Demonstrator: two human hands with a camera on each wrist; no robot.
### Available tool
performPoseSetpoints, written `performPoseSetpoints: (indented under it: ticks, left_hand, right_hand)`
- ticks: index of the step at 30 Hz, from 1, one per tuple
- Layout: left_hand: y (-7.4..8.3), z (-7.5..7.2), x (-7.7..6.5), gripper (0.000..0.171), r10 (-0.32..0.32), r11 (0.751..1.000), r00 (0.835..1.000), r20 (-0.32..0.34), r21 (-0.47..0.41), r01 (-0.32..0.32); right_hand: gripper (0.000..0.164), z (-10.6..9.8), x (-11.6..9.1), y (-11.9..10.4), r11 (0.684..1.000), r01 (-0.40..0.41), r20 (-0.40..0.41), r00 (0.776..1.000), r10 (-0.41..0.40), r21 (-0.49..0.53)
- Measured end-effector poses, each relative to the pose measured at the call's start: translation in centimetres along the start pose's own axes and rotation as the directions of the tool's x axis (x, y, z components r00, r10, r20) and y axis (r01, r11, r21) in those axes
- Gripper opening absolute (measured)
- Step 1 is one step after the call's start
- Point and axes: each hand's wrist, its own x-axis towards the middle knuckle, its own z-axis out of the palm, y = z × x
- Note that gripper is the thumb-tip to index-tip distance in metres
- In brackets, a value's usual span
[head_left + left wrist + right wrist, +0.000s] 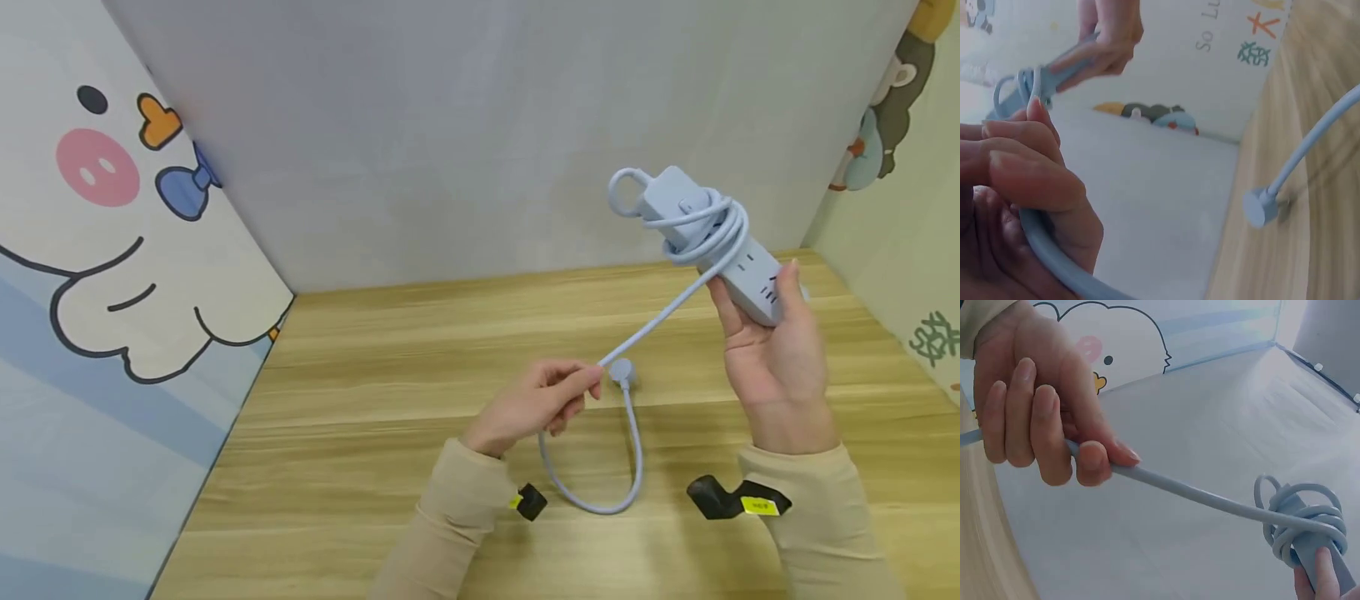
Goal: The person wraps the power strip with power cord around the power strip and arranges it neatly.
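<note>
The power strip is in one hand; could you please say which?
The right hand, which grips the power strip by its near end; the left hand instead pinches the cord.

Power strip [752, 268] partly hidden (coiled cord [738, 225]), sleeves [821, 504] cut off

Power strip [752, 273]: pale blue, tilted, raised above wood-grain tabletop [360, 350], slotted outlets [768, 292] showing | power cord [652, 324]: same blue, wound several turns round strip, then stretched straight, then bent in a U | rounded plug [622, 371]: on cord's end, near tabletop
</note>
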Motion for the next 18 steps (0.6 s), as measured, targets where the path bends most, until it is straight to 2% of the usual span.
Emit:
performPoseSetpoints:
  ticks: [4, 8, 11, 13, 15, 16, 18]
  left_hand:
    - [-1.0, -3.6, -0.5, 0.039, -0.020, 0.999, 0.999, -0.044, 0.027, 0.021]
    - [-1.9, -6.9, -1.7, 0.044, 0.008, 0.996, 0.999, -0.052, 0.084, -0.003]
    - [-2.4, -8.6, -2.6, 0.046, 0.018, 0.993, 0.993, -0.118, 0.118, -0.004]
    - [-2.5, -9.2, -2.8, 0.045, 0.017, 0.994, 0.979, -0.204, 0.105, 0.004]
    - [-2.5, -9.3, -2.8, 0.047, 0.015, 0.997, 0.952, -0.306, 0.076, 0.009]
    - [-2.4, -9.2, -2.6, 0.047, 0.006, 0.998, 0.935, -0.355, 0.056, 0.015]
    - [-2.3, -8.9, -2.3, 0.048, -0.005, 1.000, 0.899, -0.437, 0.016, 0.014]
  right_hand:
    - [0.027, 0.1, 0.0, -0.1, 0.999, -0.022, 0.032, 0.999, 0.023, -0.034]
    - [0.024, 0.0, 0.2, -1.1, 0.997, -0.067, 0.080, 0.994, 0.070, -0.044]
    - [0.023, 0.2, 0.2, -2.0, 0.990, -0.123, 0.147, 0.980, 0.131, -0.063]
    - [0.026, 0.2, 0.1, -2.5, 0.975, -0.177, 0.217, 0.955, 0.202, -0.131]
    - [0.033, 0.2, 0.0, -2.8, 0.939, -0.224, 0.281, 0.913, 0.296, -0.263]
    - [0.037, 0.1, 0.0, -2.8, 0.908, -0.233, 0.312, 0.885, 0.346, -0.347]
    - [0.044, -0.2, 0.0, -2.6, 0.824, -0.228, 0.354, 0.820, 0.449, -0.518]
